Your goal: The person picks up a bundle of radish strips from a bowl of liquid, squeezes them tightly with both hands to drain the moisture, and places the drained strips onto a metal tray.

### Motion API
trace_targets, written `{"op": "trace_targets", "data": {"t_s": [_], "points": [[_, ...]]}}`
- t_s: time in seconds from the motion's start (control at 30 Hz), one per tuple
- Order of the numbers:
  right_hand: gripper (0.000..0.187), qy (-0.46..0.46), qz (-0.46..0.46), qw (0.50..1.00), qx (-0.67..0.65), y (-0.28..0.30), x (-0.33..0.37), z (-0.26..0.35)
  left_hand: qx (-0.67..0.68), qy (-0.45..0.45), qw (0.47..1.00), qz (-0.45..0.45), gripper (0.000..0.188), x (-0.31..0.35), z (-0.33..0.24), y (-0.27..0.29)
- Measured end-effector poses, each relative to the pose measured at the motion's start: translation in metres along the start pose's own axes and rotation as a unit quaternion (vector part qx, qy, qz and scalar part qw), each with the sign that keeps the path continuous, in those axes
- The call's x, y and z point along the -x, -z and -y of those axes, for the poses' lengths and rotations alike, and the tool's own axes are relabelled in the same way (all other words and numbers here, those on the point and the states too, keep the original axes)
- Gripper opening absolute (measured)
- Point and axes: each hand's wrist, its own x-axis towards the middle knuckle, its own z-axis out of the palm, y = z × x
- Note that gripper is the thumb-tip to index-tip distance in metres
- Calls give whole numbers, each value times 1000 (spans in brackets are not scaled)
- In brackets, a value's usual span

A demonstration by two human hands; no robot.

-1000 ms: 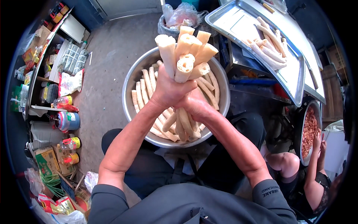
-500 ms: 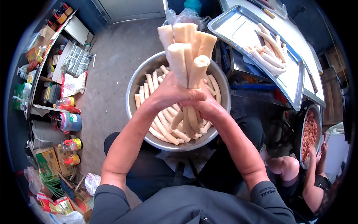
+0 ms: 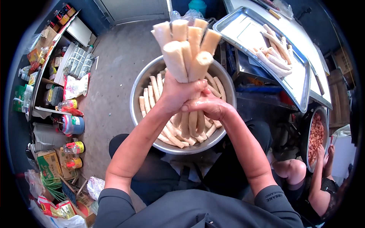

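Observation:
A bundle of pale, tapered pieces, which look like pig tails, stands upright in my two hands. Their thick cut ends fan out at the top and the thinner ends hang below my grip. My left hand is wrapped round the bundle's middle. Just beneath and to its right, my right hand is closed round the same bundle, its thumb lying across the front. Under them sits a wide metal basin between my knees, holding many more of the same pieces. Part of its contents is hidden by my hands and forearms.
A metal tray with several similar pieces lies on a table at right. A knife is beside it. Lower right, another person's hands work at a pan of reddish chunks. Shelves with bottles and packages line the left.
The bundle has shifted slightly left, its tops spreading wider. My left hand has turned higher on it, and my right hand now shows its thumb across the front below.

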Motion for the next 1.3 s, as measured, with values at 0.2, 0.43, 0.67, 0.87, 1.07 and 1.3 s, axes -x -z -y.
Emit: {"op": "trace_targets", "data": {"t_s": [0.2,0.43,0.67,0.87,1.07,1.3], "points": [[47,-40,81,982,-168,-9,-4,-10,57,-12,998,-24,22,-4,7,6],[41,-1,62,994,-95,-17,-7,-7,6,-2,999,-31,25,-4,11,13],[49,37,-4,998,-59,-21,0,-15,-94,-87,990,-64,27,-4,30,11],[54,124,-63,990,14,-18,-2,-24,-174,-127,975,-48,30,-1,34,6],[62,131,-107,983,69,-20,-1,-24,-195,-144,970,-36,30,-2,37,7],[64,105,-104,983,105,-21,0,-24,-216,-147,964,-41,32,0,41,11]]}}
